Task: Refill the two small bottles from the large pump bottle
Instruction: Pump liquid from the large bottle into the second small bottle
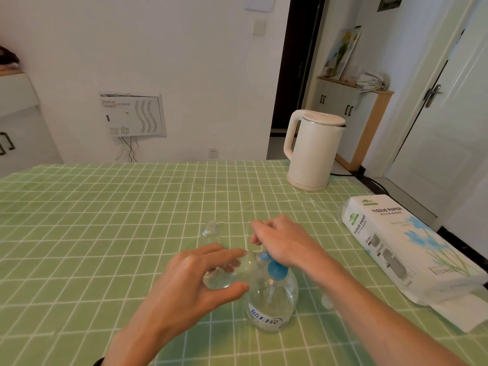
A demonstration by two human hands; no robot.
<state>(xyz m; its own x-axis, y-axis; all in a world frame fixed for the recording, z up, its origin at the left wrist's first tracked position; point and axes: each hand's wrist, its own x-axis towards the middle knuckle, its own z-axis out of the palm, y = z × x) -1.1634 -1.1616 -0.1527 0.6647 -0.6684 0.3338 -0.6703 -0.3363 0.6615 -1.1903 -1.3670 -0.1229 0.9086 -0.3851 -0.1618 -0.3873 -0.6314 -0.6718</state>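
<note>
The large clear pump bottle point(272, 299) with a blue pump head stands on the green checked tablecloth in front of me. My right hand point(280, 244) rests on top of the blue pump, fingers curled over it. My left hand point(195, 283) holds a small clear bottle point(227, 273) tilted on its side, its mouth against the pump's nozzle. A second small clear bottle point(211, 231) stands upright on the cloth just beyond my left hand. A small clear cap point(327, 302) lies to the right of the pump bottle.
A cream electric kettle point(311, 151) stands at the table's far right. A white tissue paper pack point(404, 247) lies along the right edge. The tablecloth point(105, 220) stretches to the left.
</note>
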